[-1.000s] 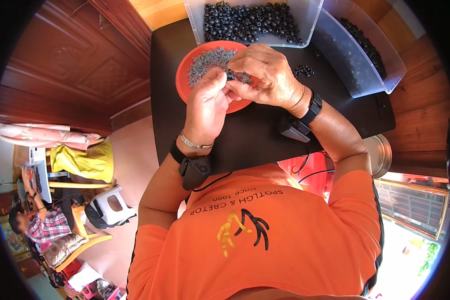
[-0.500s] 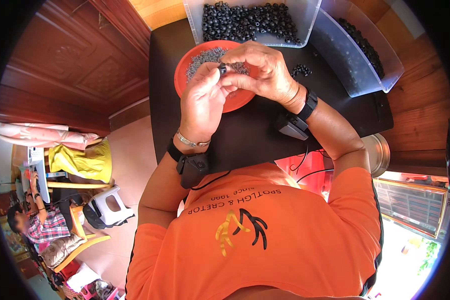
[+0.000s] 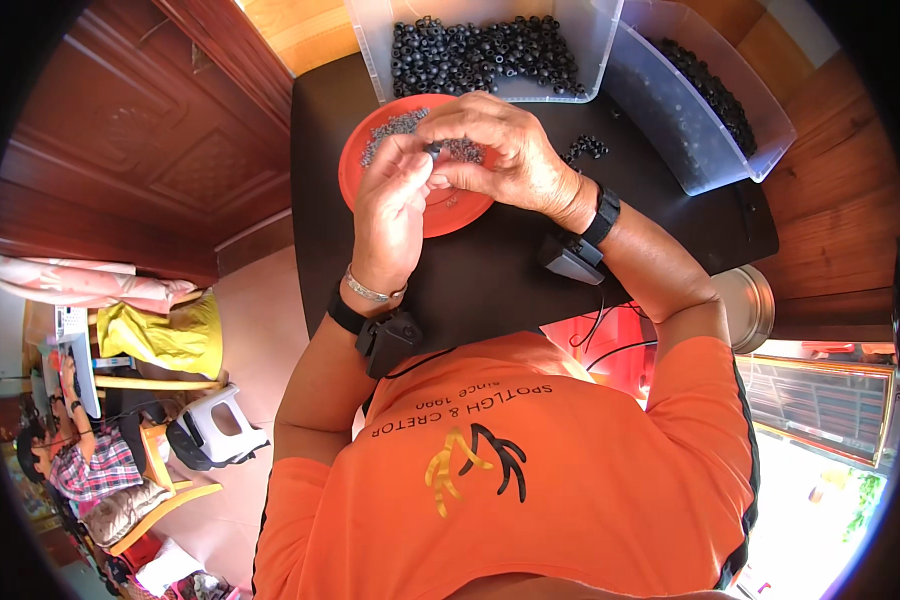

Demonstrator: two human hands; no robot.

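My left hand [image 3: 390,215] is closed in a pinch on a small black round part [image 3: 433,148], over the red plate. Meeting it from the right, my right hand [image 3: 515,160] has thumb and fingers pressed together against that part; whatever lies between those fingertips is hidden. Beneath both hands sits the round red plate [image 3: 352,180], holding many small grey pieces [image 3: 394,128]. A small group of black parts [image 3: 585,148] lies loose on the dark table [image 3: 480,275], right of my right hand.
A clear plastic bin [image 3: 370,60] with many black round parts stands at the far edge. Another clear bin [image 3: 670,125] with black parts is at the right. A white stool [image 3: 220,430] stands left on the floor. A seated person [image 3: 90,465] is further left.
The whole view has shifted slightly. My fingertips have come closer together around the black part, which now shows less. Both hands remain over the plate.
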